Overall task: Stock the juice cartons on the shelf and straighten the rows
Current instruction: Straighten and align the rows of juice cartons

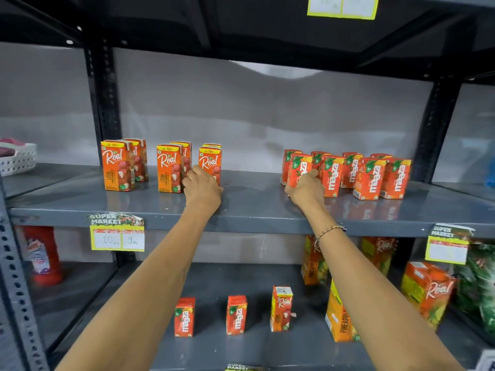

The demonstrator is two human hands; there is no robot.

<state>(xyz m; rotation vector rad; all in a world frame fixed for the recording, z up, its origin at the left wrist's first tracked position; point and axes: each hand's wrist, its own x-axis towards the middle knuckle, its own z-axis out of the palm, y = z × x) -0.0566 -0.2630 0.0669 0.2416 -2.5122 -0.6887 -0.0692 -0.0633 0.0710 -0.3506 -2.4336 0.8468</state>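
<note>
While both hands reached onto shelf (251,207) | left hand (202,187) clasped Real carton (210,163), likely squaring row | right hand (306,190) pinched Maaza carton (299,170), front-left of Maaza group.

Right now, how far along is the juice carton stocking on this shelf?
Partly done. Done: orange Real litchi cartons stand in short rows on the grey metal middle shelf. In hand: left hand at a Real carton, right hand on the crooked red Maaza cartons. Left: three small cartons below.
</note>
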